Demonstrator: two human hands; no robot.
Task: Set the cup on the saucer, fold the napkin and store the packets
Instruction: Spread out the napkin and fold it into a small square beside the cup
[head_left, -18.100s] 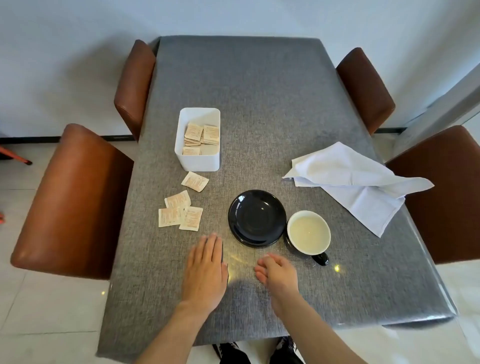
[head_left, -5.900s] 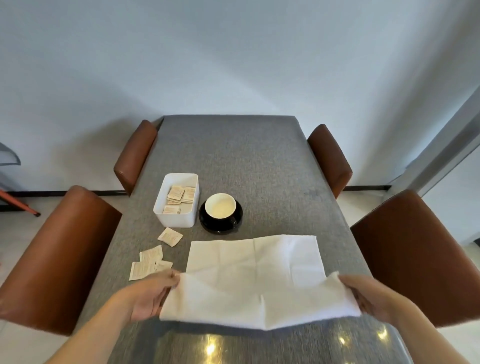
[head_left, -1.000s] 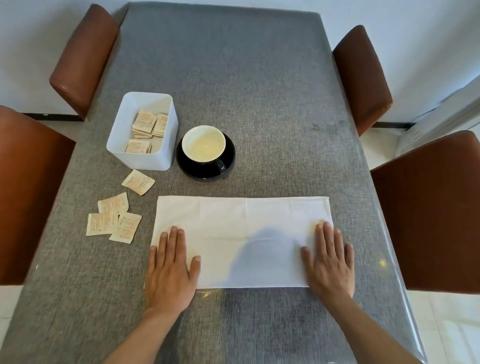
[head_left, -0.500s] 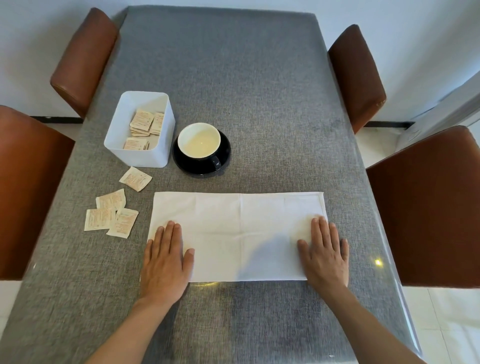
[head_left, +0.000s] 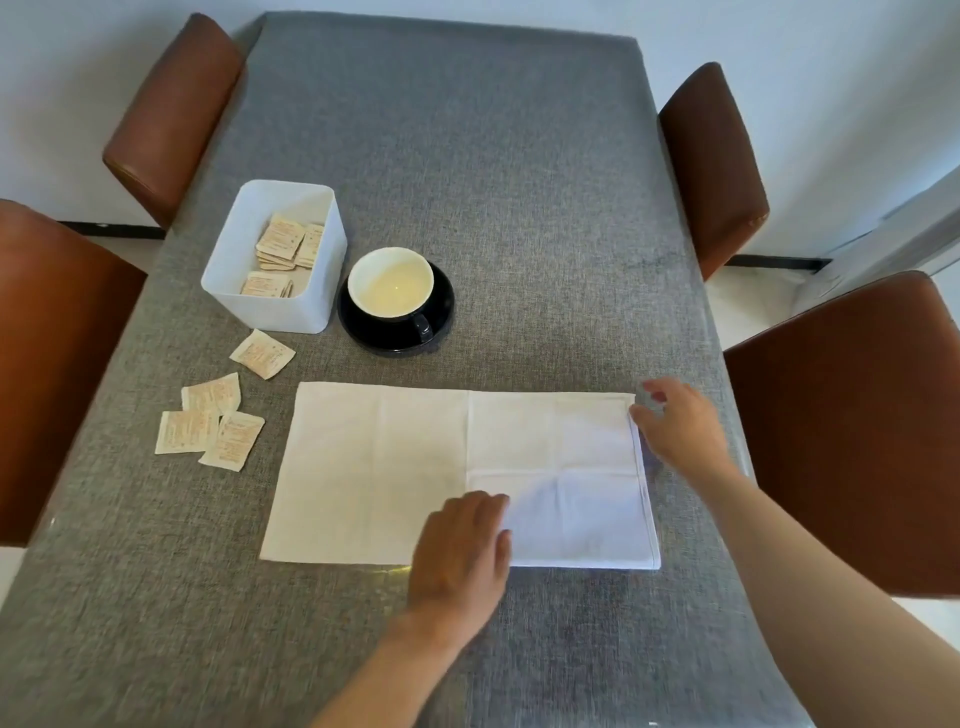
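The white napkin (head_left: 415, 467) lies flat on the grey table, folded into a wide rectangle. My left hand (head_left: 462, 545) rests palm down on its near edge, close to the middle. My right hand (head_left: 675, 431) is at the napkin's far right corner, fingers curled at the edge; whether it grips the cloth is unclear. The cup (head_left: 390, 283), white inside with a black handle, stands on the black saucer (head_left: 441, 322). Several packets (head_left: 210, 421) lie loose on the table left of the napkin. More packets sit inside the white box (head_left: 270, 306).
The grey table (head_left: 467, 156) has brown chairs around it: two on the left (head_left: 62, 338) and two on the right (head_left: 857, 426). The box stands right beside the saucer, behind the napkin.
My left hand slid from the napkin's left end to the middle of its near edge. My right hand lifted off the right end and moved up to the far right corner.
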